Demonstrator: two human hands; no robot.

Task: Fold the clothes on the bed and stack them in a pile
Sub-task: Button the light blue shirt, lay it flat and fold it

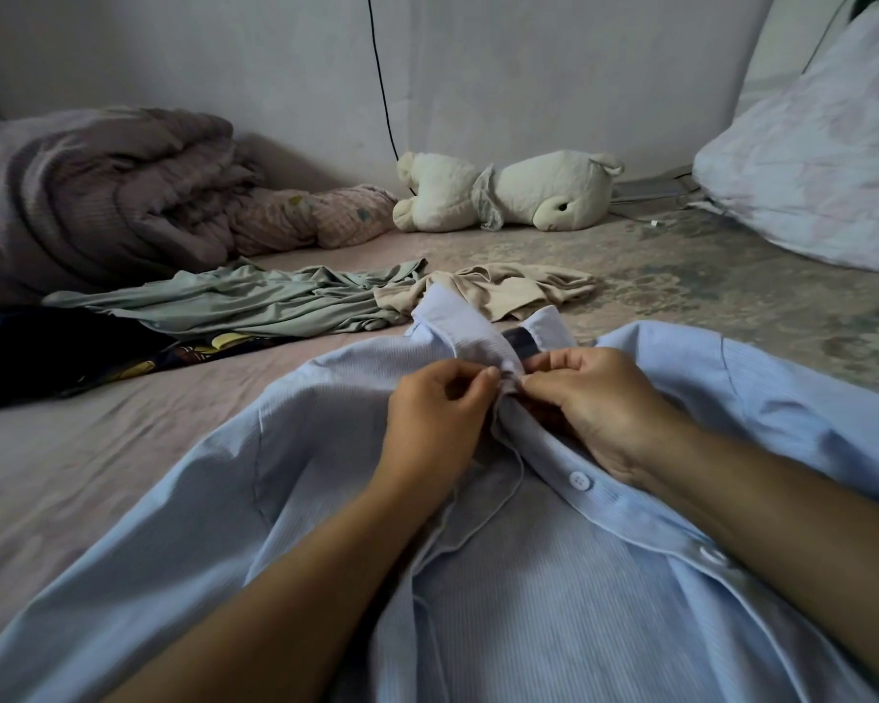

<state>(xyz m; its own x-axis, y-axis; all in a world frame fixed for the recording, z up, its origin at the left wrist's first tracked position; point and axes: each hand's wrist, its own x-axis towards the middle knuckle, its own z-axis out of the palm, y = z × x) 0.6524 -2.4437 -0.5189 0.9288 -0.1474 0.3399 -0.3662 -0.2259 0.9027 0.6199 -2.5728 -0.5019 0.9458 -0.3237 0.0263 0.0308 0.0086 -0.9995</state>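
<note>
Item: pale blue button-up shirt (554, 575), front up on the bed (97, 449). Left hand (435, 416) and right hand (597, 398) pinch the plackets just under the collar (465, 327) (top button, probably). Advice: align both edges between fingertips before fastening; next button (579, 481) lies just below the right fingers.

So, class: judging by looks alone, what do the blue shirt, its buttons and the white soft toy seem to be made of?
Blue shirt: thin woven cloth, probably cotton or a blend, matte; fine ribbed lines and soft creases show.
Buttons: likely plastic, smooth with a slight sheen.
White soft toy: stuffed fabric, matte and wrinkled, seemingly worn.
</note>
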